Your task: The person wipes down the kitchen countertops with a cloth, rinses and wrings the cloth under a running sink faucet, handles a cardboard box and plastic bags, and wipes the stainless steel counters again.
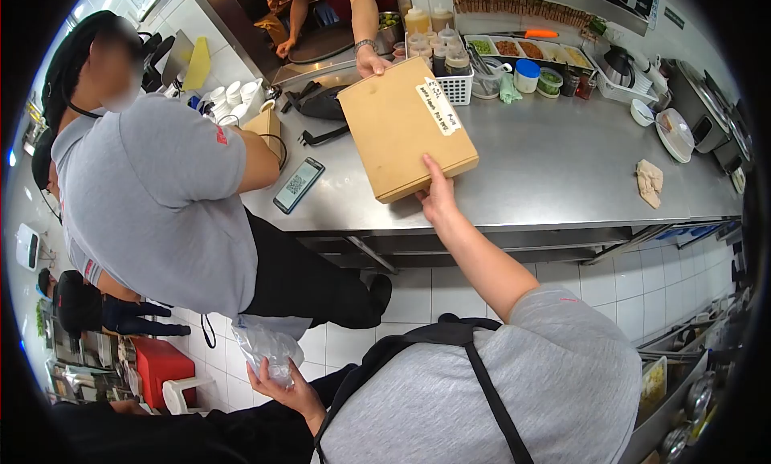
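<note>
Matt cardboard, smooth metal, glossy clear plastic
For the box (pixel 393 138), matt brown cardboard, smooth across the lid, with a smooth white label (pixel 436 106); for the bench (pixel 546 171), bare metal in a smooth, softly reflective finish; for the bundle (pixel 273 351), thin clear plastic, glossy and crinkled. For the phone (pixel 298 185), a smooth, glossy screen; for the crumpled paper (pixel 649 183), a matt, creased surface; for the basket (pixel 457 89), perforated white plastic. For the nearest shirt (pixel 562 376), matt grey cloth, under a strap (pixel 491 392) of matt black fabric; for the floor (pixel 409 291), smooth white tiles with a slight gloss.
</note>
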